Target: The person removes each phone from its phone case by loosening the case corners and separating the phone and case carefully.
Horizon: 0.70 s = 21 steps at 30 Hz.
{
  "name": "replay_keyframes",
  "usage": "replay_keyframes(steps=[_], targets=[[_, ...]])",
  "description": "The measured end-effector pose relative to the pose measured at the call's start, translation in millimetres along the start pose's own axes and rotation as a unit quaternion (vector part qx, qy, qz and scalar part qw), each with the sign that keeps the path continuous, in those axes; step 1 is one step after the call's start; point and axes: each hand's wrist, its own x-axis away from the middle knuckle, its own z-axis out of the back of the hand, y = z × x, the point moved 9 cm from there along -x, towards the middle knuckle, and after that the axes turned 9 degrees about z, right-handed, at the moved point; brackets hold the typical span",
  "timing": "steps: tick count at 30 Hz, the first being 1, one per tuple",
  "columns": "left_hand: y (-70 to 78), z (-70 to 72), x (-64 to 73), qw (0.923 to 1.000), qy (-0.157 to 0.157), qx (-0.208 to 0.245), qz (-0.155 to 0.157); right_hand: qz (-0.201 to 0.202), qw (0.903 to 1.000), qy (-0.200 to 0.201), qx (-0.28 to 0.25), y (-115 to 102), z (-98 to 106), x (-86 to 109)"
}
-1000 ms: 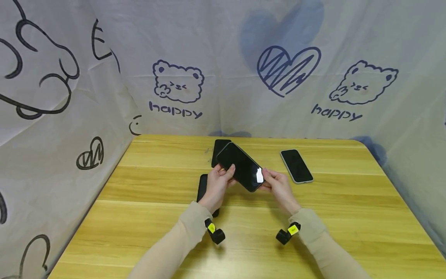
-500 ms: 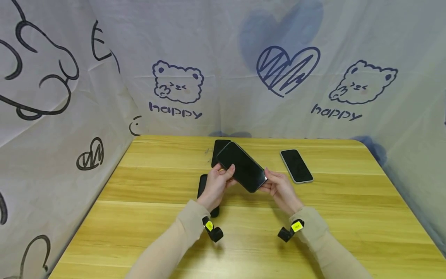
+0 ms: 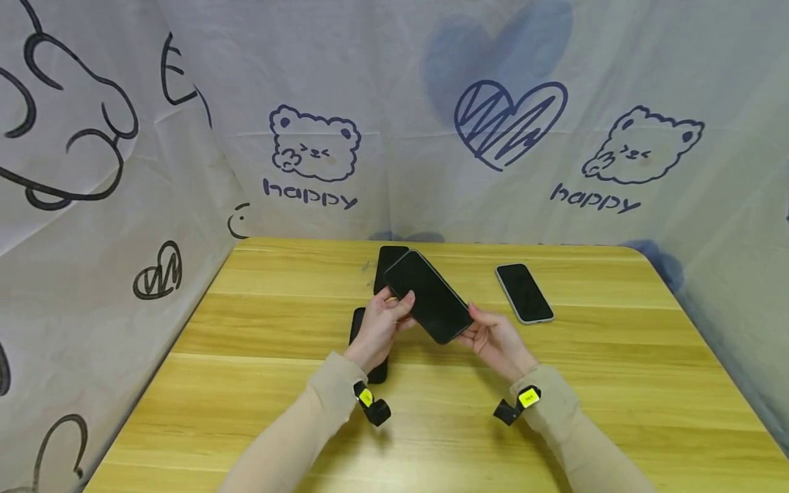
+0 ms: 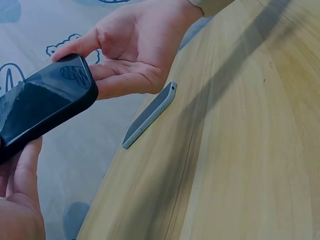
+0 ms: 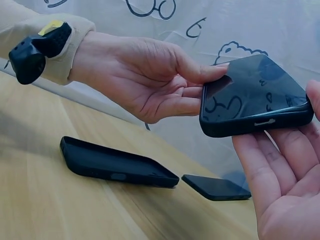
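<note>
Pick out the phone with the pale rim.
The phone lying alone beyond the right hand: its rim is whitish; the held phone and the phone behind it look black-edged.

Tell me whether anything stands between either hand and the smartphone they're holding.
Nothing visible does: the left hand and right hand both hold the black-cased smartphone directly. The empty black phone case lies lower, on the tabletop, not between them.
</note>
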Motion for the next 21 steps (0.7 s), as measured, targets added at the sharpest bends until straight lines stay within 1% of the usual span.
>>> replay_keyframes(steps=[3,10,13,18,21], targets=[[-0.7,-0.6,-0.1,1.0,-0.004,-0.002,0.001,-0.007,0.9997,-0.012,-0.019,1.9,0.4,0.8],[-0.4,-2.3,-0.9,0.9999,-0.013,0.001,-0.003,-0.018,0.9974,-0.008,-0.069,4.7,-0.8,2.3],[0.1,-4.3,0.7,0.9998,-0.019,0.009,0.002,-0.02,0.9958,-0.009,-0.089,5.7,-1.6,2.4],[3.5,-9.9,3.3,0.9991,-0.039,0.012,0.004,-0.013,0.9936,-0.01,-0.112,4.6,-2.4,2.3],[5.3,-11.8,4.4,0.9987,-0.049,0.013,0.005,-0.018,0.9938,-0.014,-0.109,5.0,-3.6,2.1]])
